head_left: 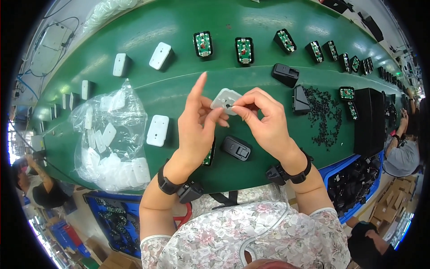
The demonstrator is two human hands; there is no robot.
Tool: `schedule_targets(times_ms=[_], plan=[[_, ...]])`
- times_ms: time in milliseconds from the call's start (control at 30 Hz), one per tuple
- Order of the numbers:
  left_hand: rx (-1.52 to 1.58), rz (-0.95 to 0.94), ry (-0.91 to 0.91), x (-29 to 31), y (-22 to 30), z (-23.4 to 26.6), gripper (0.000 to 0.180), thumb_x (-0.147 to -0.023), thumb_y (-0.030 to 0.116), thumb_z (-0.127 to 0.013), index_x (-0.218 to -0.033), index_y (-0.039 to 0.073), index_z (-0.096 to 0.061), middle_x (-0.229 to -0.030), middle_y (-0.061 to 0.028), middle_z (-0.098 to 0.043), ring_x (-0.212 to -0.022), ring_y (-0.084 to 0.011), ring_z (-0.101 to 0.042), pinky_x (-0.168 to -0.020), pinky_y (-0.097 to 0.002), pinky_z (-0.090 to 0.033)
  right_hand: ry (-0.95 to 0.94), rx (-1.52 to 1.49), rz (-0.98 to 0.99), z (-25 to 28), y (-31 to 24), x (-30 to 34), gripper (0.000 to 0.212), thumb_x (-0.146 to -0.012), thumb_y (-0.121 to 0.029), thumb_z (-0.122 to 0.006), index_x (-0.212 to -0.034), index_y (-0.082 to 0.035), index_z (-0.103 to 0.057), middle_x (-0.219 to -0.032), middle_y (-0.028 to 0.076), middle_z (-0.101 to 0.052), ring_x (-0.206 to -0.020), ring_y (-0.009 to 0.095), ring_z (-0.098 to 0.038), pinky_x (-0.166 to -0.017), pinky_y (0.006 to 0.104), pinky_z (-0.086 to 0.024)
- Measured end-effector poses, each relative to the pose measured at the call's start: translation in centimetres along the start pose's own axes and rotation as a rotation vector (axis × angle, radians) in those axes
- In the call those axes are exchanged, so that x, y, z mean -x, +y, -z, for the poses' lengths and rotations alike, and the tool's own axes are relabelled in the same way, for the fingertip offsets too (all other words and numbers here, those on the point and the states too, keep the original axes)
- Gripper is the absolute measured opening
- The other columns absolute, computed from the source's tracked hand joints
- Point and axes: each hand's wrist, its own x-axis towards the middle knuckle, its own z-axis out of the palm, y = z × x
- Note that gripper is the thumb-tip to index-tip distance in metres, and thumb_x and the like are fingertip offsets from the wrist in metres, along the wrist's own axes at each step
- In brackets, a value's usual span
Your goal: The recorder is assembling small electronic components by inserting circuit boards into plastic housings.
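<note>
Green smooth worktable (177,96); above it, left hand (195,121), index finger raised, grips white rounded-rectangular plastic cover (222,96) between both hands; right hand (267,117) pinches small black part (229,106), seemingly touching cover's face.

A short-sleeved, pale-trimmed top (295,228) with pink flowers is filling the frame's lower centre. Black straps (169,185) with boxy modules (190,192) are circling both wrists (293,161).

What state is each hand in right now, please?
Left hand: closed, holding a white cover.
Right hand: closed, pinching a black piece at the cover.
</note>
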Motion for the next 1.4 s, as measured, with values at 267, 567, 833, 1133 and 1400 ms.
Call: schedule_targets(times_ms=[267,567,833,1133,1400], plan=[[0.423,0.330,-0.027,0.0,-0.1,0.0,0.015,-0.093,0.000,-0.053,-0.107,-0.006,-0.052,-0.103,-0.0182,-0.065,-0.088,-0.0224,-0.069,-0.081,-0.0307,-0.055,0.093,0.187,0.174,0.0,0.2,0.3,0.009,-0.080,0.001,-0.069,-0.086,-0.001,-0.062,-0.080,0.003,-0.056,-0.063,0.009,-0.047,-0.051,0.0219,-0.034],[0.433,0.266,-0.049,0.5,-0.1,-0.7,0.013,-0.092,-0.003,-0.054,-0.105,-0.005,-0.053,-0.104,-0.0117,-0.063,-0.096,-0.0171,-0.064,-0.087,-0.0301,-0.054,0.087,0.019,0.126,-0.7,0.7,0.3,0.010,-0.081,0.002,-0.068,-0.087,-0.002,-0.062,-0.084,0.002,-0.055,-0.066,0.007,-0.045,-0.056,0.0200,-0.034],[0.012,-0.113,-0.025,0.8,0.3,-0.9,0.010,-0.089,-0.004,-0.058,-0.099,-0.003,-0.057,-0.101,-0.0085,-0.057,-0.086,-0.0136,-0.061,-0.077,-0.0244,-0.052,-0.045,-0.359,-0.196,0.1,0.7,0.3,0.007,-0.086,0.001,-0.065,-0.087,0.000,-0.058,-0.086,0.002,-0.054,-0.076,0.005,-0.051,-0.064,0.0185,-0.040],[-0.056,-0.197,0.000,0.5,-0.6,-0.8,0.008,-0.088,0.000,-0.061,-0.095,-0.003,-0.059,-0.093,-0.0107,-0.057,-0.075,-0.0175,-0.064,-0.064,-0.0261,-0.054,-0.014,-0.200,-0.057,-0.7,1.1,0.8,0.010,-0.087,-0.004,-0.066,-0.087,-0.001,-0.057,-0.086,0.001,-0.052,-0.072,0.006,-0.047,-0.063,0.0185,-0.038],[0.338,0.082,-0.096,0.2,0.4,-0.5,0.014,-0.094,0.008,-0.057,-0.093,-0.006,-0.057,-0.090,-0.0080,-0.056,-0.072,-0.0157,-0.064,-0.060,-0.0249,-0.053,0.065,0.060,0.118,0.8,0.3,0.1,0.026,-0.081,-0.010,-0.073,-0.099,-0.004,-0.056,-0.097,0.001,-0.049,-0.071,0.004,-0.042,-0.061,0.0180,-0.034]])
